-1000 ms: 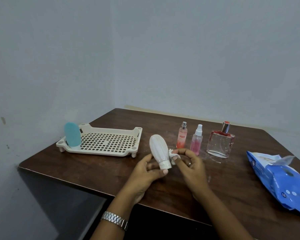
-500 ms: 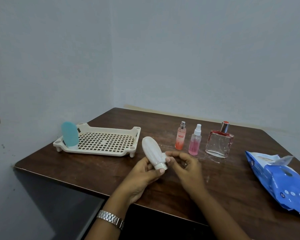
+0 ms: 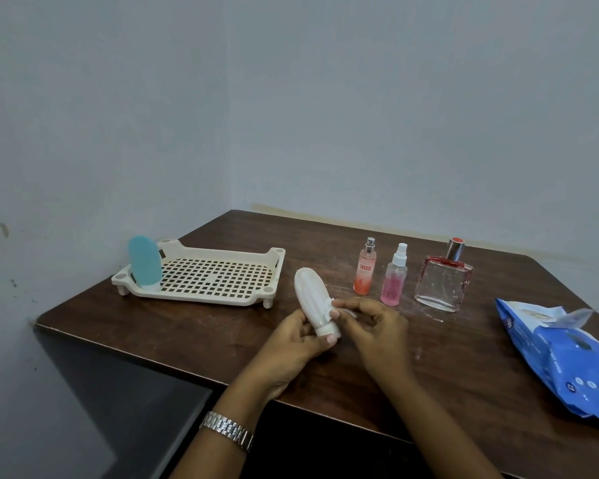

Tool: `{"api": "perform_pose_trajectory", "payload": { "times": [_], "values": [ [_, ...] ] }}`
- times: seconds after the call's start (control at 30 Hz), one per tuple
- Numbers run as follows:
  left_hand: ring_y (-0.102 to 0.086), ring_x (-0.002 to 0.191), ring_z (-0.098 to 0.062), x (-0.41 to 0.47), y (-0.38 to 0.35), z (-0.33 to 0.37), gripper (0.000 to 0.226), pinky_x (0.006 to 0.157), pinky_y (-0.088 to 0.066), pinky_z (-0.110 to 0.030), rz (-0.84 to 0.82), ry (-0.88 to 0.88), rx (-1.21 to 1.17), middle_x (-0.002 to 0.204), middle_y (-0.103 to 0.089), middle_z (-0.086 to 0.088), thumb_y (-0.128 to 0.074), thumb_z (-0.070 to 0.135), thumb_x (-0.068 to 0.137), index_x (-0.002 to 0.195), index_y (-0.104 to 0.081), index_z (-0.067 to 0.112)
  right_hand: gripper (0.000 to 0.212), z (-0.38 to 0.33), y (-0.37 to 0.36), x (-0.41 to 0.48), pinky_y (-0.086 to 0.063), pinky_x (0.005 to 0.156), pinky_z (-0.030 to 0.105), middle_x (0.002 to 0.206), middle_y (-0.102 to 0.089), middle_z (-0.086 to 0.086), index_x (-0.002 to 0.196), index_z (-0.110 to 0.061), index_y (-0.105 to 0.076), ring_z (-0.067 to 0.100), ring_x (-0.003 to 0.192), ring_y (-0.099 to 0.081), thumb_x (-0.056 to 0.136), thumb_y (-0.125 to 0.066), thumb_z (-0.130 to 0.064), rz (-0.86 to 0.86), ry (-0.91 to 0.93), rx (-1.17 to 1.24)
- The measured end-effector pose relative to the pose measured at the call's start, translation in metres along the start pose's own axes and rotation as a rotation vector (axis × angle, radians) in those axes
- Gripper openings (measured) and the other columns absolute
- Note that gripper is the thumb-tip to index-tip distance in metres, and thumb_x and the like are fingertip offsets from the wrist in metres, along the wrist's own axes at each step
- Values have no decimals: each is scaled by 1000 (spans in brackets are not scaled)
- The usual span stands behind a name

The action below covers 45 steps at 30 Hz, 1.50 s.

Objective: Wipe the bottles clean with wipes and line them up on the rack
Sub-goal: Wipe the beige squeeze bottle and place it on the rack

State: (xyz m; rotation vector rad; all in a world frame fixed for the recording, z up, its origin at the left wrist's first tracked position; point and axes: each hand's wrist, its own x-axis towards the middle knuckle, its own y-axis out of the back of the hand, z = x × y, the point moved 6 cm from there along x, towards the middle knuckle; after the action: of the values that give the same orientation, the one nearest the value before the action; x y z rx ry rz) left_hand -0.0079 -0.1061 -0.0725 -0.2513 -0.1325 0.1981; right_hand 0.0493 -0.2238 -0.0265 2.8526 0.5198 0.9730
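Bottle (image 3: 310, 295), probably light plastic, slippery when damp: left hand (image 3: 291, 344) grips its cap end, right hand (image 3: 374, 326) pinches wipe (image 3: 335, 303) against it; ribbed body offers surer hold.

In the fingers (image 3: 351, 303) I see a white ribbed plastic bottle (image 3: 310, 292) and a white wipe (image 3: 336, 311). Beyond the fingers: a peach spray bottle (image 3: 364, 271) with red lettering, a clear spray bottle (image 3: 393, 283) of pink liquid, a clear square glass bottle (image 3: 441, 283) edged red. Left of the fingers, a cream grid-holed plastic rack (image 3: 215, 278) and a teal oval bottle (image 3: 144, 261); right, a blue wipes pack (image 3: 567, 357) dotted white.
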Motion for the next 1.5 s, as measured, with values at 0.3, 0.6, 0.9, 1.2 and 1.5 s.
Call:
{"api": "perform_pose_trajectory", "payload": {
  "times": [0.3, 0.6, 0.9, 1.2, 1.5],
  "values": [
    [-66, 106, -24, 1, 1, -1, 41, 92, -52, -28, 32, 6, 44, 117, -67, -17, -61, -6, 87, 126, -53, 4, 17, -2, 4, -2, -50, 68, 12, 83, -72, -11, 84, -22, -75, -1, 78, -66, 75, -77, -7, 6, 40, -134],
    [-67, 105, -27, 0, 2, -3, 37, 95, -52, -38, 85, 0, 126, 114, -68, -16, -66, -2, 85, 120, -55, 5, 18, -10, 1, -8, -50, 70, 12, 85, -68, -15, 85, -17, -75, 1, 83, -64, 70, -80, -6, -66, 197, -215],
    [-69, 99, -23, -2, 3, 0, 31, 89, -55, -39, 135, -13, 227, 108, -70, -14, -70, 2, 84, 113, -60, 8, 12, -21, -10, -12, -44, 78, 9, 88, -64, -16, 85, -18, -73, -2, 87, -60, 74, -76, -13, -95, 308, -338],
    [-70, 95, -21, 2, 5, -3, 33, 87, -56, -38, 167, -16, 268, 103, -72, -9, -74, 1, 79, 105, -62, 17, 11, -20, -8, -8, -44, 76, 9, 86, -64, -11, 83, -15, -70, 0, 85, -58, 76, -76, -10, -3, 310, -368],
    [-71, 95, -21, 2, 5, -2, 38, 87, -56, -36, 149, 6, 225, 103, -73, -10, -74, 1, 79, 113, -62, 11, 25, -16, -3, -7, -50, 73, 12, 88, -64, -19, 94, -24, -63, -1, 88, -62, 75, -77, -13, -55, 221, -302]
  ]
}}
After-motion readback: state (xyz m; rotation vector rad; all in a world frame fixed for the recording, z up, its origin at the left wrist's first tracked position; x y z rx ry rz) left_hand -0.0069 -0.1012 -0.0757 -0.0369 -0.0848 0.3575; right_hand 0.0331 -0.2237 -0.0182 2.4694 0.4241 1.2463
